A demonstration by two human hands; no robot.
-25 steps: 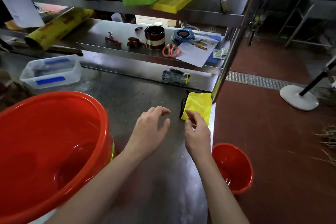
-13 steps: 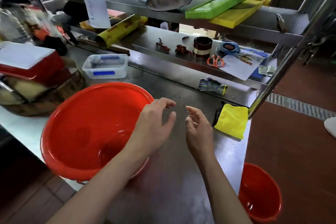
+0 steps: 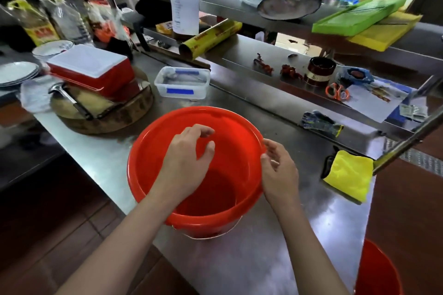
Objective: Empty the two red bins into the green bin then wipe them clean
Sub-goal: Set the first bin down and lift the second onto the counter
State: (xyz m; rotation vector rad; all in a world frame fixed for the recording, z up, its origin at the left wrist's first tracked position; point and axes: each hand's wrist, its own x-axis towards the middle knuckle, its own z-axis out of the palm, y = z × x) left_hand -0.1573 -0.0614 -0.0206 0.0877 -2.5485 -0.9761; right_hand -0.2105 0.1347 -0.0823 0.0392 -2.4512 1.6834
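A large red bin (image 3: 153, 141) stands upright on the steel counter (image 3: 251, 258), and its inside looks bare. My left hand (image 3: 187, 160) hovers over the bin's mouth with loosely curled fingers and holds nothing. My right hand (image 3: 279, 170) is at the bin's right rim, fingertips touching or nearly touching the edge, with nothing in it. A second, smaller red bin (image 3: 374, 273) sits on the floor at the bottom right, partly cut off. A yellow cloth (image 3: 348, 175) lies on the counter's right end. No green bin is in view.
A clear plastic box with blue tape (image 3: 182, 82) sits behind the bin. A round wooden board (image 3: 107, 112) carrying a red container (image 3: 93, 69) lies to the left. Gloves (image 3: 321, 122) lie near the low shelf (image 3: 275, 79). Green and yellow boards (image 3: 359, 19) rest on the upper shelf.
The view has swung left, so the large bin now sits centred under my hands. My left hand has come over its mouth and my right hand has reached its right rim.
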